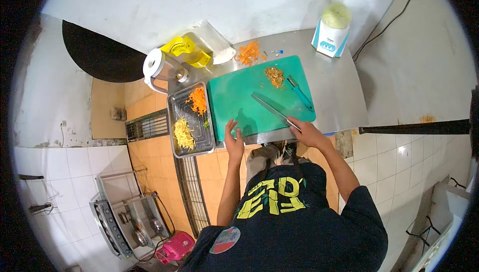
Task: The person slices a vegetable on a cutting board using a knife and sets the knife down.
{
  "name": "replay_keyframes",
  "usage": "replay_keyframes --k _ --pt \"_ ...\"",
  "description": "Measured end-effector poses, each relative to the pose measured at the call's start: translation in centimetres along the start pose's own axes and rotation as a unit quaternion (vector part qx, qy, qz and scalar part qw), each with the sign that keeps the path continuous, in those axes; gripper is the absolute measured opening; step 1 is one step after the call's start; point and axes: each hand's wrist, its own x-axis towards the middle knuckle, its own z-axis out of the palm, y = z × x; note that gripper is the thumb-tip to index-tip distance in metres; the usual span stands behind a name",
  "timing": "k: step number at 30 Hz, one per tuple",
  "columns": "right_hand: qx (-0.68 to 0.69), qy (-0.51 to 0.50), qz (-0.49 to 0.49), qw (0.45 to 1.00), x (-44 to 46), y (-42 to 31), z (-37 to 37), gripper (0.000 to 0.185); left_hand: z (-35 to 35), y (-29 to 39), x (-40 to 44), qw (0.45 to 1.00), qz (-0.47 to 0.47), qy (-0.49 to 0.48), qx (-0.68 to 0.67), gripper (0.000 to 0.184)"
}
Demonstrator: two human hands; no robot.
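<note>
My right hand point(305, 131) is closed on the handle of a knife point(272, 107), whose blade lies low over the green cutting board point(229, 97) and points to the upper left. At the board's near left edge, my left hand point(233, 135) holds nothing, its fingers apart. Chopped brown bits point(274, 76) sit on the upper right of the board, beside a teal-handled peeler point(301, 95). Left of the board is a metal tray point(213, 139) with orange shreds point(198, 101), pale yellow strips point(183, 133) and a small green piece point(206, 123).
Behind the board are orange peelings point(249, 53), a clear plastic bag point(214, 42) and a yellow pouch point(187, 50). A blender jug point(162, 67) stands at the back left, a white blender base point(330, 37) at the back right.
</note>
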Motion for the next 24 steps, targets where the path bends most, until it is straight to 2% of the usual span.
replay_keyframes --k 1,4,7,10,11,12,13,14,16,17,20,22,23,24 --pt "-0.016 0.0 -0.005 1.0 0.0 0.2 0.4 0.047 0.4 0.5 0.2 1.0 0.003 -0.01 -0.008 0.041" --pt "0.021 0.103 -0.012 0.994 1.3 1.4 0.5 0.047 1.4 0.9 0.8 0.999 0.009 -0.043 -0.023 0.034" --pt "0.051 0.136 -0.062 0.987 2.8 1.4 1.1 0.045 2.5 0.4 1.6 0.997 0.009 -0.062 -0.035 0.031" --pt "0.039 0.025 -0.026 0.999 1.9 -2.1 1.2 0.047 4.3 1.4 1.4 0.995 0.021 -0.04 -0.093 0.031" --pt "0.028 0.03 -0.063 0.997 2.7 -1.0 2.3 0.046 4.9 2.2 1.3 0.991 0.031 -0.032 -0.122 0.033" --pt "0.044 0.03 -0.03 0.998 2.9 -1.3 1.7 0.046 5.3 2.6 1.2 0.988 0.039 -0.023 -0.151 0.035" --pt "0.06 0.027 0.004 0.998 2.9 -1.5 1.2 0.046 5.5 3.0 1.1 0.987 0.067 -0.007 -0.145 0.043" --pt "0.078 0.024 0.037 0.996 3.0 -1.8 0.9 0.046 5.2 3.1 1.1 0.991 0.08 0.001 -0.106 0.042" --pt "0.084 0.122 -0.018 0.989 4.1 0.3 1.6 0.046 4.3 3.8 0.7 0.994 0.102 0.017 -0.026 0.04" --pt "0.087 0.17 -0.046 0.98 4.7 1.6 2.2 0.046 4.0 3.6 0.5 0.995 0.088 0.021 -0.041 0.04" --pt "0.06 0.074 -0.097 0.991 2.6 0.9 1.9 0.047 3.6 1.5 0.6 0.996 0.04 0.019 -0.074 0.039" --pt "0.028 0.028 -0.046 0.998 1.5 0.5 1.0 0.048 3.2 0.5 1.1 0.997 0.004 0.0 -0.074 0.038" --pt "0.012 0.005 -0.02 1.0 1.2 0.5 0.7 0.048 3.4 0.0 1.3 0.995 0.015 -0.006 -0.102 0.041" --pt "0.018 0.053 -0.02 0.998 1.3 1.1 0.7 0.047 3.4 0.1 1.3 0.991 0.026 -0.011 -0.129 0.043"
